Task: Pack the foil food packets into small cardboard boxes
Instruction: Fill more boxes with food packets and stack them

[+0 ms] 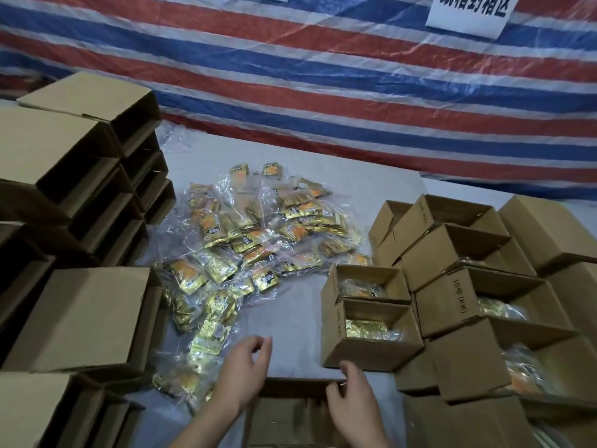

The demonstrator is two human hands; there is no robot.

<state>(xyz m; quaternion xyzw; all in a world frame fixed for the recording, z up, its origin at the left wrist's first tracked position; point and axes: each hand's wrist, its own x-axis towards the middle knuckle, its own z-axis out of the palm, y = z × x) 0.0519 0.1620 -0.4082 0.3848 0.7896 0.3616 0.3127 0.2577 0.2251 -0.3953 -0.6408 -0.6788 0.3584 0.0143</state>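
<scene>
A heap of gold foil food packets [258, 240] in clear plastic bags lies on the grey table [290, 315], trailing toward the near left. An open small cardboard box [290, 412], with nothing visible inside, stands at the near edge. My right hand [352, 399] rests at its far right corner, thumb and fingers around the rim. My left hand [245, 367] hovers above the box's far left corner with loosely curled fingers, holding nothing. Two open boxes [368, 321] holding packets stand just beyond my right hand.
Stacks of empty open cardboard boxes [80, 195] fill the left side. More boxes [484, 286], some holding packets, crowd the right. A red, white and blue striped tarp [323, 76] hangs behind the table, with a white paper sign [471, 11] on it.
</scene>
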